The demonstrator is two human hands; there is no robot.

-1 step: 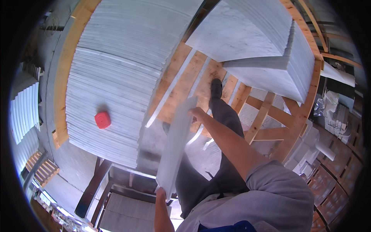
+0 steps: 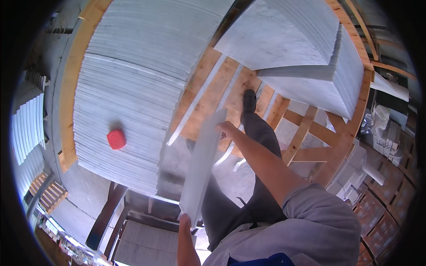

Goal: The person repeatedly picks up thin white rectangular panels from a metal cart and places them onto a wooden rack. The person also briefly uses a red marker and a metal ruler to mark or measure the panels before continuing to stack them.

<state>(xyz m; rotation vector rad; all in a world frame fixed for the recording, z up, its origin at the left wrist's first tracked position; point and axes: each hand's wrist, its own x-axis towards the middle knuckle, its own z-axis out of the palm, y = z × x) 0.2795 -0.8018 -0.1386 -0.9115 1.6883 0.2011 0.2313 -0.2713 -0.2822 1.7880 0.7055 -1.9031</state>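
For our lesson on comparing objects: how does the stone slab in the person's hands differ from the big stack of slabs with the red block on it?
The held slab is one single piece; the stack is many slabs packed edge to edge. The held slab is carried between the left hand and right hand; the stack rests in a wooden frame. Only the stack carries a red block. Both are pale grey-white stone.

I saw a wooden pallet carrying two stacks: a big stack of white marble slabs on the left, with a small red block resting on top, and another marble stack at right.
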